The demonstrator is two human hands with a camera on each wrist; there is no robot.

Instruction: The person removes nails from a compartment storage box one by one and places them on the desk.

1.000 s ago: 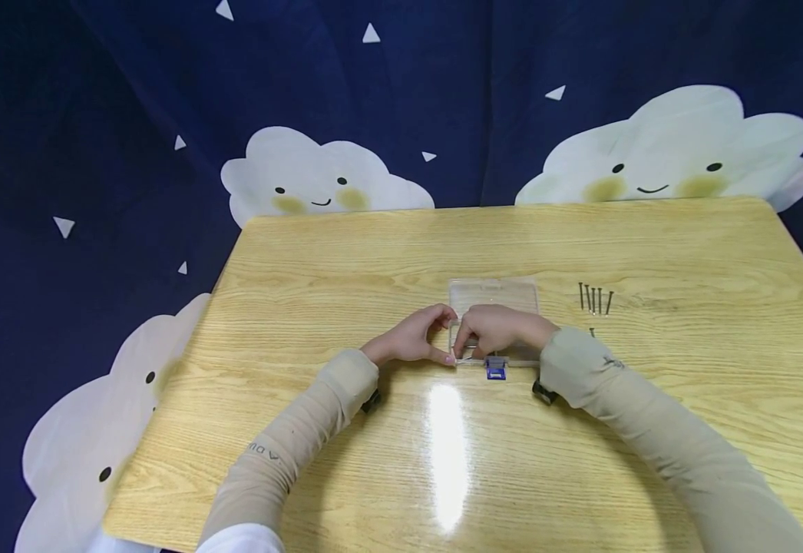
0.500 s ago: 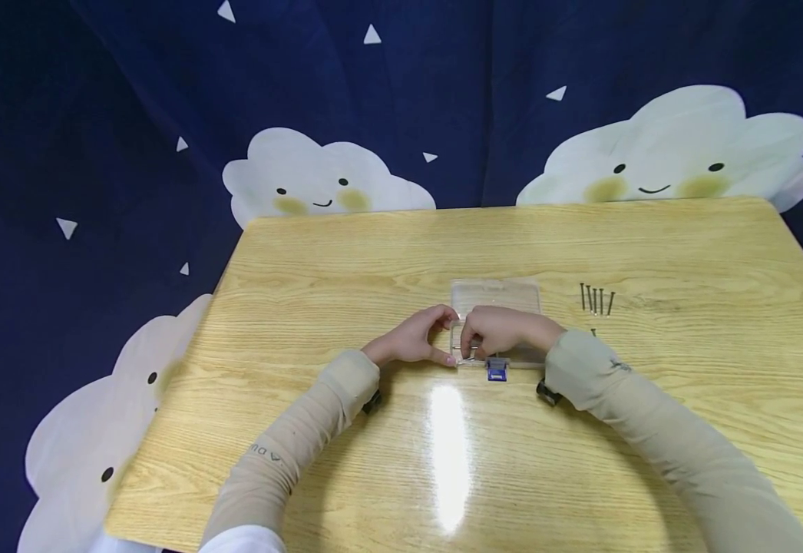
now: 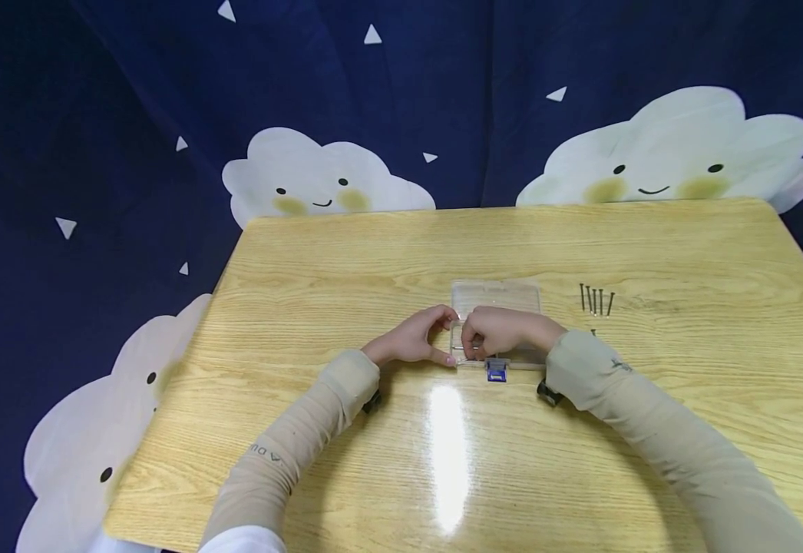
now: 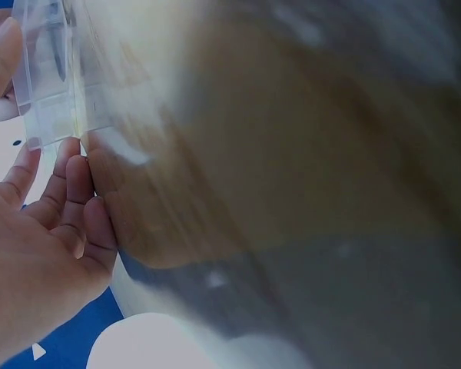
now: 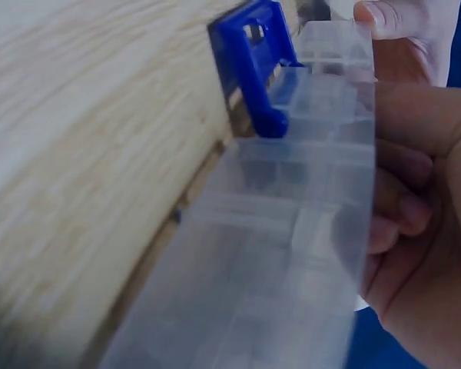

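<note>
A clear plastic compartment box (image 3: 527, 355) lies with its lid (image 3: 497, 293) folded back and its blue latch (image 3: 496, 372) hanging at the front. My left hand (image 3: 411, 338) holds the box's left end, thumb at the front corner and fingers at the back corner. Over the left compartments, my right hand (image 3: 501, 329) reaches down with curled fingers. A thin shiny piece shows by its fingertips in the head view; I cannot tell whether they pinch it. In the left wrist view a dark, slim screw (image 4: 58, 48) shows through the box wall.
Several dark screws (image 3: 595, 299) lie in a row on the wooden table (image 3: 346, 261), right of the box. Another screw (image 3: 593, 332) lies nearer, partly hidden by the right sleeve (image 3: 574, 369). A navy curtain (image 3: 470, 100) with clouds hangs behind the table.
My right fingertips have shifted slightly right within the left compartment, and the thin piece by them lies at a different angle. My left hand keeps its hold on the box.
</note>
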